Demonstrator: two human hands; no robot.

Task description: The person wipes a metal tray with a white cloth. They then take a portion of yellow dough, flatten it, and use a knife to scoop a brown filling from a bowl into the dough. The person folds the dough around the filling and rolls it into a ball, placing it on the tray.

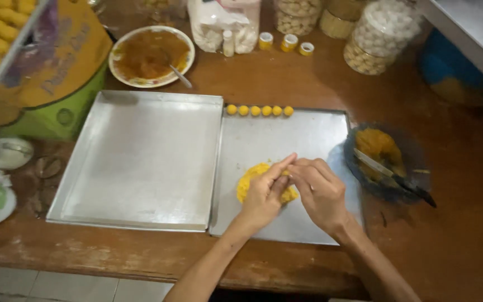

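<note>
My left hand (pixel 265 196) and my right hand (pixel 320 191) meet over a lump of yellow dough (pixel 248 182) lying on the right metal tray (pixel 308 134). The fingertips of both hands pinch together at the dough's upper right edge, on a small piece I cannot see clearly. A row of several small yellow dough balls (pixel 260 111) lines the far edge of that tray. The left metal tray (pixel 141 156) holds nothing.
A dark bowl of orange filling (pixel 384 154) with a knife (pixel 398 179) stands right of the trays. At the back are a plate of brown paste with a spoon (pixel 151 55), jars of cookies (pixel 381 33), small bottles (pixel 289 42) and a yellow-green box (pixel 57 78). Cups (pixel 6 154) sit at far left.
</note>
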